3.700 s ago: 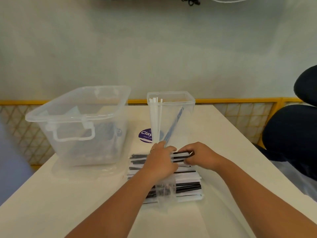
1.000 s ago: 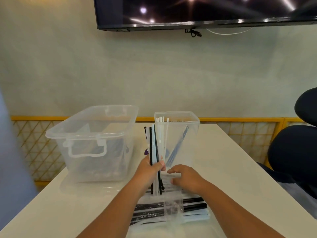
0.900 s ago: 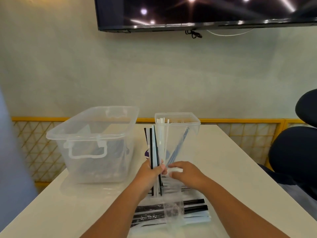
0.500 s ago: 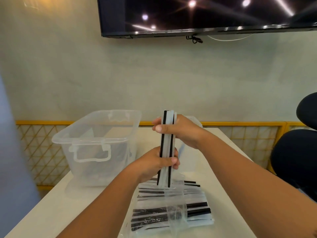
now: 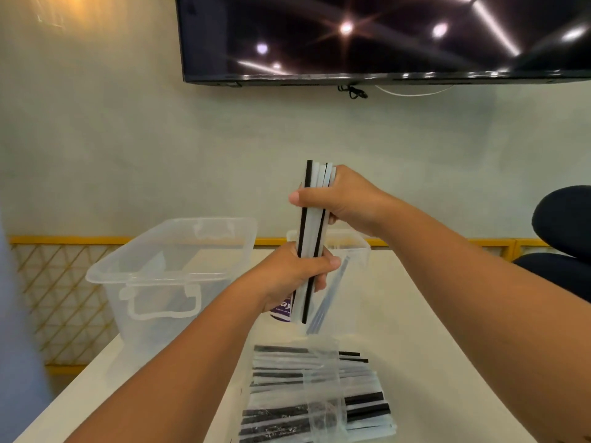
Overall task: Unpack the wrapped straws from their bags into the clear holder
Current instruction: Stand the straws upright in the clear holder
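Note:
Both hands hold one upright bundle of wrapped straws [image 5: 311, 231], black and white, above the table. My left hand [image 5: 295, 278] grips its lower part and my right hand [image 5: 340, 199] grips near its top. Right behind the bundle stands the clear holder [image 5: 355, 251], with a few straws leaning inside; my hands hide most of it. On the table in front of me lies a pile of wrapped straws in clear bags [image 5: 315, 394].
A large clear storage bin [image 5: 172, 270] with a handle stands to the left of the holder on the white table [image 5: 425, 362]. A purple round sticker [image 5: 281, 310] shows behind my left hand. A dark chair [image 5: 563, 238] is at the right, a screen on the wall above.
The bundle has risen from the pile to an upright hold above the table. My right hand moved from the pile to the bundle's top, and both hands lifted a little higher since half a second ago.

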{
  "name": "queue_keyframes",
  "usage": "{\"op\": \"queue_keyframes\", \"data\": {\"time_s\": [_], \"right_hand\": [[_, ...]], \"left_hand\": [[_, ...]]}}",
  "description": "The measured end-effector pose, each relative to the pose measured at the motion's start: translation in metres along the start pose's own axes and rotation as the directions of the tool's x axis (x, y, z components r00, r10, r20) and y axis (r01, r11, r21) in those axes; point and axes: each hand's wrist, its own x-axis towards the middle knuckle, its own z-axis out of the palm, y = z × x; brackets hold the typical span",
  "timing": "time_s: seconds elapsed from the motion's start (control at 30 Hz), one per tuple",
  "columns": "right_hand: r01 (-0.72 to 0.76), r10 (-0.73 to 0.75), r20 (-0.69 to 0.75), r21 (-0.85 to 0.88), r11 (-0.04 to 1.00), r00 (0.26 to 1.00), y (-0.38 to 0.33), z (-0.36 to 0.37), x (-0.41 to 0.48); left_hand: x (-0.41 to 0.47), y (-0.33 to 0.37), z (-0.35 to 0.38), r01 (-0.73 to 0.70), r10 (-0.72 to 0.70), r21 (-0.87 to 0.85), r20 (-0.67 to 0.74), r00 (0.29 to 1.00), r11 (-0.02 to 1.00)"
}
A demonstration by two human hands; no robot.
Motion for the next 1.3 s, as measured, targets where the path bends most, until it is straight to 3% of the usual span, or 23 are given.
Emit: {"op": "queue_keyframes", "data": {"time_s": [0.13,0.33,0.53,0.7,0.8,0.9,1.0,1.17,1.3], "right_hand": [[0.061,-0.067,-0.09,-0.061,0.996,0.994,-0.007,-0.016,0.023],[0.084,-0.102,-0.27,-0.079,0.993,0.957,0.005,-0.052,0.065],[-0.081,0.047,-0.36,-0.08,0.994,0.932,0.064,-0.065,0.101],[-0.354,0.337,-0.234,-0.033,0.935,0.912,0.136,-0.036,0.114],[-0.546,0.545,-0.08,0.011,0.838,0.835,0.165,-0.02,0.113],[-0.661,0.662,0.07,-0.039,0.749,0.746,0.18,-0.008,0.113],[-0.658,0.709,0.125,-0.292,0.695,0.694,0.184,-0.004,0.119],[-0.649,0.77,0.203,-0.436,0.624,0.604,0.185,0.005,0.128],[-0.62,0.774,0.197,-0.496,0.608,0.601,0.185,0.012,0.132]], "left_hand": [[0.026,0.01,-0.003,-0.092,0.093,0.014,-0.111,0.989,0.996],[0.071,-0.003,-0.023,-0.071,0.094,0.091,-0.291,0.952,0.993],[0.102,-0.041,-0.028,0.082,0.017,0.228,-0.404,0.915,0.97],[0.12,-0.071,-0.027,0.249,-0.097,0.323,-0.422,0.902,0.913],[0.124,-0.078,-0.027,0.28,-0.14,0.313,-0.403,0.904,0.907],[0.125,-0.08,-0.026,0.28,-0.139,0.325,-0.395,0.908,0.903],[0.123,-0.08,-0.026,0.271,-0.133,0.321,-0.392,0.91,0.908],[0.123,-0.08,-0.026,0.278,-0.135,0.331,-0.396,0.909,0.902],[0.122,-0.079,-0.025,0.272,-0.136,0.315,-0.392,0.91,0.909]]}}
